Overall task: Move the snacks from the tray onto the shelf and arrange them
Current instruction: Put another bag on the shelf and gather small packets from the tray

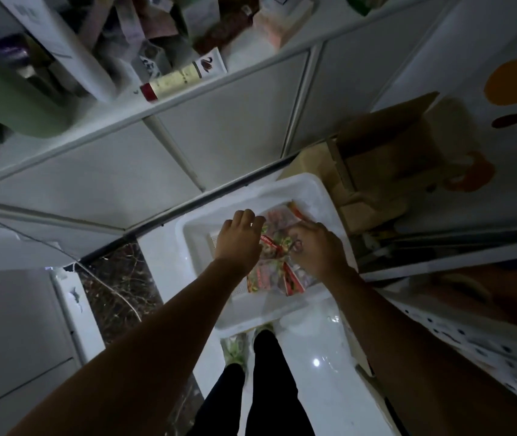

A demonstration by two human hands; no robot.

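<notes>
The view looks steeply down in dim light at a white tray (282,314) that sits on the glossy white floor (314,366), just in front of the person's shoes (234,350) and black-trousered legs (266,391). The snacks (277,273), a loose pile of clear packets with red and green print, lie inside the tray toward its right half. Both bare arms reach down into the tray, and the hands are close together on the pile, one at each side. The left hand (240,237) lies at the pile's left edge with its fingers bent down over it; whether it has a grip I cannot tell, as the fingertips are hidden. The right hand (317,247) sits on the right part of the pile, its fingers curled into the wrapping and holding it. Beyond the tray rises the white shelf (207,92), its upper ledge crowded with boxes and packs too blurred to name, among them a pale tube (174,80) with a red end lying at the front edge. A brown box (386,158) with open flaps stands just right of the tray, touching its far corner. A dark veined strip (115,278) of floor runs to the tray's left.
</notes>
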